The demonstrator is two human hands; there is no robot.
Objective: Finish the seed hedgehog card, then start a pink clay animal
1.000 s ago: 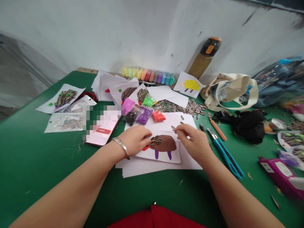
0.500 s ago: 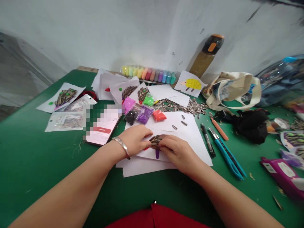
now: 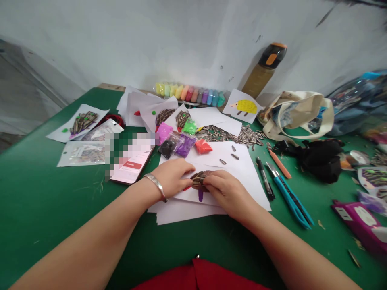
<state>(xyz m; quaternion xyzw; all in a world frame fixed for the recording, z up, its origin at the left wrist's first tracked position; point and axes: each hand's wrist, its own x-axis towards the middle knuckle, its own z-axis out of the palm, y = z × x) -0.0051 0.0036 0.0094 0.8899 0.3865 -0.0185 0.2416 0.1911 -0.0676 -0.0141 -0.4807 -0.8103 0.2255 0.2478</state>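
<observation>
My left hand [image 3: 173, 179] rests on the white paper [image 3: 187, 198], thumb and forefinger apart at the left edge of a picture made of sunflower seeds [image 3: 198, 178]. The seeds overlap on a brown base, with a red patch at its left and a purple leg [image 3: 200, 195] below. Over the right part of this picture is my right hand [image 3: 225, 189], its thumb and fingertips closed together against the seeds. Whatever lies between those fingertips is hidden. Several loose sunflower seeds [image 3: 223, 161] lie on the paper beyond my hands.
Small bags of coloured clay [image 3: 185, 146] and a phone [image 3: 130, 163] lie to the left. Behind them spreads a seed pile [image 3: 238, 135]. A pen [image 3: 265, 179], a blue cutter knife [image 3: 288, 197] and an orange tool [image 3: 279, 163] are on the right, near a cloth bag [image 3: 279, 108].
My right hand has shifted very slightly at the seed picture, its fingertips still closed. The left hand stays in place.
</observation>
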